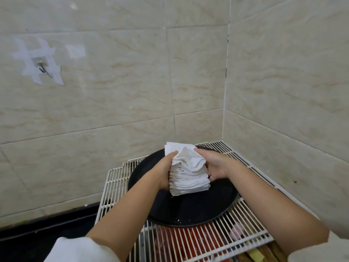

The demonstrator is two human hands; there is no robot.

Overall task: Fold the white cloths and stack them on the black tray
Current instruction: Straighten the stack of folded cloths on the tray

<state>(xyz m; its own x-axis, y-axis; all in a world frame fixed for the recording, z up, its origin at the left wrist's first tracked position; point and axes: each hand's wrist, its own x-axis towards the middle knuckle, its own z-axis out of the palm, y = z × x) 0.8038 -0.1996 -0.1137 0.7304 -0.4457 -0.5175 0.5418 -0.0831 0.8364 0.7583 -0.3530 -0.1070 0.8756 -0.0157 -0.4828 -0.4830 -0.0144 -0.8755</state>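
Stack of folded cloths squeezed btwn both hands, over the tray.
Left hand grips the white cloths on their left side, fingers curled round; stack sits btwn the hands, upright, top layers rumpled; right hand clamps the opp. side. Black tray lies directly below, on wire rack.
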